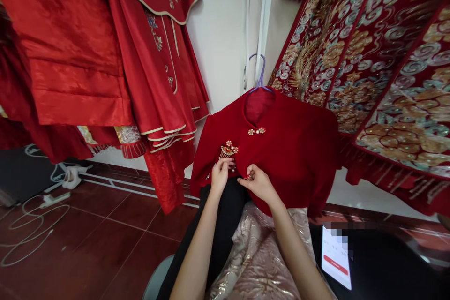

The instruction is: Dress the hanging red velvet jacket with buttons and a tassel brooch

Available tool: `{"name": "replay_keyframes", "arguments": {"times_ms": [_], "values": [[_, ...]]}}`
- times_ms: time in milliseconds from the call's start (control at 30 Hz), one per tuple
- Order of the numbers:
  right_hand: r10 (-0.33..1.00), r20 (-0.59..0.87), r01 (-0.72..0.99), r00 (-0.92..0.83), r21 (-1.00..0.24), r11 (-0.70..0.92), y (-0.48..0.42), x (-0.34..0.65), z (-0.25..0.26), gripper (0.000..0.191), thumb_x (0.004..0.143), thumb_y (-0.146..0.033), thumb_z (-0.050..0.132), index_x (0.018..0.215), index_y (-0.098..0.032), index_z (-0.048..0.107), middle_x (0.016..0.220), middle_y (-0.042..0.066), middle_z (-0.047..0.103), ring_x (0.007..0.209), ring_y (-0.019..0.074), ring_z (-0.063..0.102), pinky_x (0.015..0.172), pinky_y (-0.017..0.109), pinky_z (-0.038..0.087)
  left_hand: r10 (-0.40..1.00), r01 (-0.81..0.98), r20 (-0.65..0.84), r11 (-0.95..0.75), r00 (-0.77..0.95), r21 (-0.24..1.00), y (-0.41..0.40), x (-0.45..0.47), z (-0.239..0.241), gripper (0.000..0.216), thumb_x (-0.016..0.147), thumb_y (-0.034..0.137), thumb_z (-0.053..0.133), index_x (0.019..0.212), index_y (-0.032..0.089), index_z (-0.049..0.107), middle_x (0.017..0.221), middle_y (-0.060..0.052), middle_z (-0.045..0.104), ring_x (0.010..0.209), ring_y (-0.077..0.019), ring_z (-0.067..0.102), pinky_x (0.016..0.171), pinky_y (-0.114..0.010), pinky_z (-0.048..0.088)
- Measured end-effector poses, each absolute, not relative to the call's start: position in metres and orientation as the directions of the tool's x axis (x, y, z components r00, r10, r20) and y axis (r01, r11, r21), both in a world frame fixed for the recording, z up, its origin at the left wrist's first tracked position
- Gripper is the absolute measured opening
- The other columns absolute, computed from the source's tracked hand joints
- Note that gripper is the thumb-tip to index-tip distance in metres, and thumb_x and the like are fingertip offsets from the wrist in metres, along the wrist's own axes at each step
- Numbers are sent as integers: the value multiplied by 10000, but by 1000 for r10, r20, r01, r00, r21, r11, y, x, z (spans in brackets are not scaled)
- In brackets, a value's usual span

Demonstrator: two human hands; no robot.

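Note:
A dark red velvet jacket (288, 145) hangs in front of me on a purple hanger (261, 78), its lower part resting over my lap. A gold and red brooch (228, 150) with flowers and a beaded fringe sits on its chest, at the left. My left hand (221, 174) is closed at the brooch's lower end, fingers pinched on the fringe. Lower and to the right, my right hand (259, 182) pinches a small red and gold ornament (249, 177) against the velvet. Fingers partly hide both pieces. A pearl and gold clasp (257, 131) closes the collar.
Red garments (154, 56) hang at the left, and a heavily embroidered robe (372, 56) at the right. Shiny pinkish fabric (260, 253) covers part of my lap. A lit phone (335, 258) lies at the lower right. A cable (38, 215) loops on the tiled floor.

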State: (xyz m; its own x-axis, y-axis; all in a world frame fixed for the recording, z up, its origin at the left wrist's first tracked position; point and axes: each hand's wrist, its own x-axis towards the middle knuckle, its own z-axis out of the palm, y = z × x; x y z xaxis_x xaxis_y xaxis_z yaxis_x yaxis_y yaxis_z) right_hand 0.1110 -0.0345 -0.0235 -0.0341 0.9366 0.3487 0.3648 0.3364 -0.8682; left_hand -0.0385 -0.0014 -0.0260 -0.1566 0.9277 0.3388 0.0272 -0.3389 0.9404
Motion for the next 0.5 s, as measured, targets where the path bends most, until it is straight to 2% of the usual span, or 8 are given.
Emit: {"name": "replay_keyframes", "arguments": {"times_ms": [100,233,333,500], "values": [[923,382,328,-57,-866,378,-40,120,-13,238,648,-276,622,687,-220,394,602,-64,436,563,110,420,569,230,371,975,-266,169,-203,-145,942,10,-30,-8,234,848,300,549,952,138,682,911,-87,720,724,-122,658,687,-244,518],[908,406,261,-98,-871,417,-45,130,-2,265,694,-285,598,689,-223,341,603,-71,363,562,101,376,562,221,348,995,-573,72,-102,-76,813,12,-21,7,190,803,280,662,889,112,683,943,-105,715,776,-111,667,821,-271,526],[906,407,242,-117,-873,423,-46,133,0,272,710,-286,600,694,-223,335,617,-67,366,572,102,375,571,223,350,998,-655,41,-62,-47,753,8,-19,9,147,805,228,666,900,118,689,947,-91,718,807,-107,672,876,-280,521],[907,399,244,-131,-874,420,-46,133,1,278,714,-295,605,689,-221,338,636,-54,419,602,114,426,604,234,385,997,-633,40,-75,-69,771,9,-20,7,138,790,218,685,895,130,703,995,-89,721,894,-125,679,913,-292,513]]}}
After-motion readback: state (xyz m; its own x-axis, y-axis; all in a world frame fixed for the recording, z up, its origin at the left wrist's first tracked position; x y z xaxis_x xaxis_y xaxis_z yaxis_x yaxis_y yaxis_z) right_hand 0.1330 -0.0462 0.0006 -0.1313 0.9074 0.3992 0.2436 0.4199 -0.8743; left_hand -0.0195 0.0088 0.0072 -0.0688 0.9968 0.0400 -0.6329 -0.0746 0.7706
